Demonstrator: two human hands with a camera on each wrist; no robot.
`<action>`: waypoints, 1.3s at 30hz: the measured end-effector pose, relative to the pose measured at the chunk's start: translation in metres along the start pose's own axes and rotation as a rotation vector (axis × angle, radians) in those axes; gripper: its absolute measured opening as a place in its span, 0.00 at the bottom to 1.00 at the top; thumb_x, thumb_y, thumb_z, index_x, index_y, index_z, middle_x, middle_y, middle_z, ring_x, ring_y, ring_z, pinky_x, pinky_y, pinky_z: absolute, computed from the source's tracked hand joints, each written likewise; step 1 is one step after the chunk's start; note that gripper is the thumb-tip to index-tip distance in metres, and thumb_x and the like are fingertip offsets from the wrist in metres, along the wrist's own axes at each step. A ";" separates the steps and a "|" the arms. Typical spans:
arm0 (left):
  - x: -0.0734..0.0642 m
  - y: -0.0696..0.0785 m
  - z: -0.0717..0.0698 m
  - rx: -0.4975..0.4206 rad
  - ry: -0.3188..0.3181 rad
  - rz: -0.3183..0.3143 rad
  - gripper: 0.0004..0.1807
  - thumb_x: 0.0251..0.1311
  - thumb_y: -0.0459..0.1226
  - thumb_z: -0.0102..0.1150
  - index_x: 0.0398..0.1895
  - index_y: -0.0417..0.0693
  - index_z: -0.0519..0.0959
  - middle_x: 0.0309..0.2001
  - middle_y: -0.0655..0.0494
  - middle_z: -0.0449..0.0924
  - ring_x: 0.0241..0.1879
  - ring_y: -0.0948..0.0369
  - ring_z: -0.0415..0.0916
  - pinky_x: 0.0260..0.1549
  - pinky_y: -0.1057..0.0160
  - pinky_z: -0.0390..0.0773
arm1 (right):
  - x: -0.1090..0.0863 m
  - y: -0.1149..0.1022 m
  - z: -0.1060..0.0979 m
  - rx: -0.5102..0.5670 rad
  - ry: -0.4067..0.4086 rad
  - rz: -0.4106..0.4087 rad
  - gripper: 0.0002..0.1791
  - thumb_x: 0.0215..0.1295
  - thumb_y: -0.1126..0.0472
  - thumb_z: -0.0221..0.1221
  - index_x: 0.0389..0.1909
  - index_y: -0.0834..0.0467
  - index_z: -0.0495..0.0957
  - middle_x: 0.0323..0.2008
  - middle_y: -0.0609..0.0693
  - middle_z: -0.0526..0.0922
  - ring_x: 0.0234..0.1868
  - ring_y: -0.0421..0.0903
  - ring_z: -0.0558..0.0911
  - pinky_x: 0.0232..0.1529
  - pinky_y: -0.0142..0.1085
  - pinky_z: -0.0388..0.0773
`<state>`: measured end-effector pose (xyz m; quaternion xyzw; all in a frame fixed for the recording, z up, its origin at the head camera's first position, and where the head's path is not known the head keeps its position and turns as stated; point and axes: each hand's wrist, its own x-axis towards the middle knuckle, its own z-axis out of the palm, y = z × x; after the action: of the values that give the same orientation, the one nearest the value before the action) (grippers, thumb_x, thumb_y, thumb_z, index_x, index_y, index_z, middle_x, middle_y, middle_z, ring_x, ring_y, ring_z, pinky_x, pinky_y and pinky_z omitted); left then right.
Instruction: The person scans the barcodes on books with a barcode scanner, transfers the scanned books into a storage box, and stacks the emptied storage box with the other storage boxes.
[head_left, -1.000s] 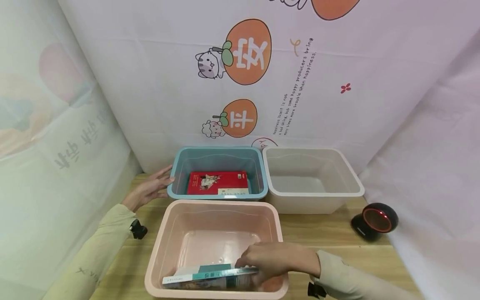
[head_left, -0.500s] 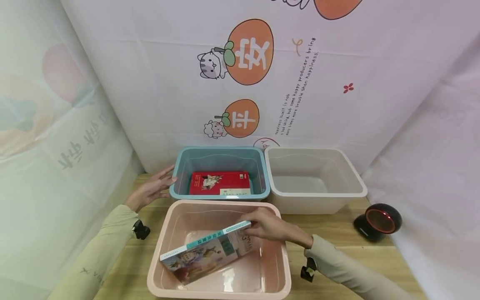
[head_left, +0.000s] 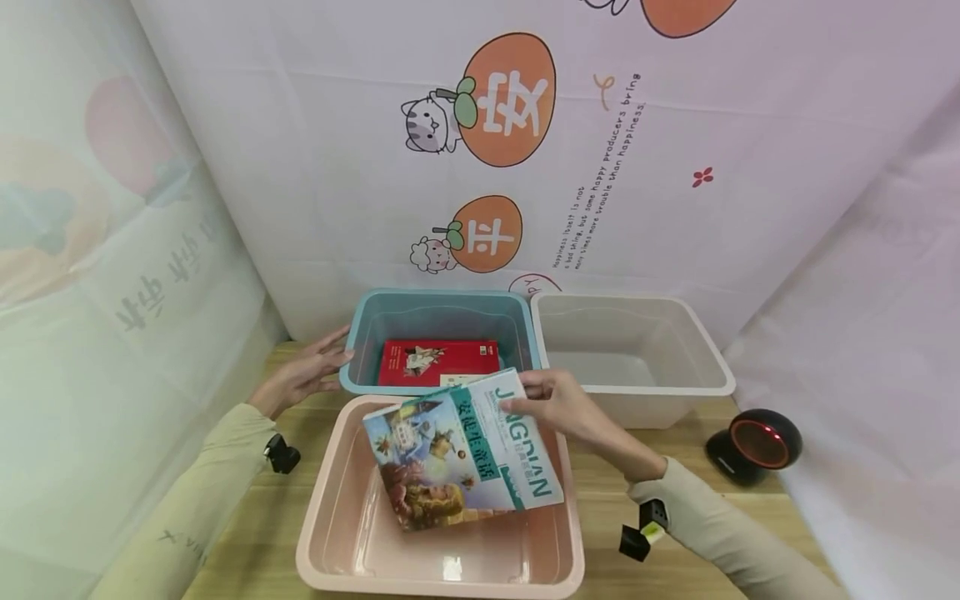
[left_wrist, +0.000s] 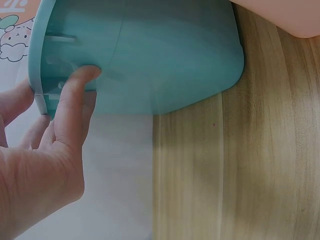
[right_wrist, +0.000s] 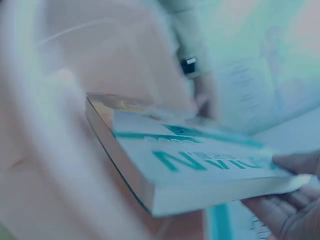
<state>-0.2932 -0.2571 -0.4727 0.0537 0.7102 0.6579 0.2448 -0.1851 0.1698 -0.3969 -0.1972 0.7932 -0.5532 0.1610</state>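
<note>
My right hand (head_left: 558, 404) grips a paperback book (head_left: 465, 454) by its upper right edge, thumb on the cover and fingers beneath. The cover is white and teal with a colourful picture and faces up. The book hangs tilted over the pink bin (head_left: 309, 533), its far edge overlapping the blue bin's front rim in the head view. My left hand (head_left: 303, 375) holds the left rim of the blue bin (head_left: 483, 315). In the left wrist view the thumb lies over the rim and the fingers (left_wrist: 75, 95) touch the outer wall. A red book (head_left: 450, 360) lies inside the blue bin.
A pale grey bin (head_left: 622, 390) stands at the back right, beside the blue one. A black round device (head_left: 753, 442) with a red ring sits right of it on the wooden table (head_left: 637, 517). White printed cloth (head_left: 315, 167) hangs behind and along both sides.
The right hand has lifted the paperback from the bottom of the pink bin, moved it away from me toward the blue bin and turned its cover up. The left hand stays put.
</note>
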 end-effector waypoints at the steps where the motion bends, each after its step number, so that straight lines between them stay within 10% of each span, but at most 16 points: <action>1: 0.000 0.000 0.000 -0.004 0.001 -0.001 0.43 0.82 0.39 0.48 0.87 0.57 0.32 0.84 0.36 0.39 0.82 0.37 0.44 0.62 0.49 0.77 | -0.001 -0.005 -0.004 0.033 0.010 0.034 0.20 0.72 0.64 0.65 0.60 0.70 0.80 0.48 0.65 0.89 0.41 0.55 0.92 0.41 0.44 0.90; 8: -0.001 0.001 0.000 -0.018 -0.001 -0.005 0.43 0.82 0.39 0.48 0.87 0.56 0.32 0.84 0.36 0.39 0.82 0.37 0.44 0.66 0.46 0.75 | -0.004 -0.026 -0.037 0.130 0.039 0.097 0.23 0.71 0.65 0.64 0.63 0.73 0.78 0.50 0.66 0.88 0.44 0.54 0.91 0.46 0.46 0.90; 27: 0.000 0.001 0.001 0.018 0.027 -0.021 0.43 0.82 0.41 0.49 0.87 0.58 0.35 0.83 0.35 0.46 0.81 0.38 0.50 0.60 0.51 0.79 | -0.053 -0.056 -0.123 -0.122 0.113 0.056 0.20 0.75 0.62 0.62 0.60 0.72 0.80 0.41 0.53 0.92 0.36 0.53 0.92 0.37 0.44 0.90; 39: 0.001 0.002 0.001 0.009 0.020 -0.016 0.43 0.82 0.40 0.49 0.87 0.58 0.34 0.84 0.35 0.45 0.80 0.37 0.51 0.59 0.51 0.79 | -0.104 -0.054 -0.190 -0.287 0.238 -0.016 0.23 0.76 0.71 0.56 0.52 0.39 0.87 0.38 0.44 0.92 0.32 0.45 0.90 0.32 0.34 0.87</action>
<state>-0.2938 -0.2557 -0.4714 0.0425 0.7161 0.6531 0.2425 -0.1774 0.3582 -0.2784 -0.1576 0.8759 -0.4548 0.0320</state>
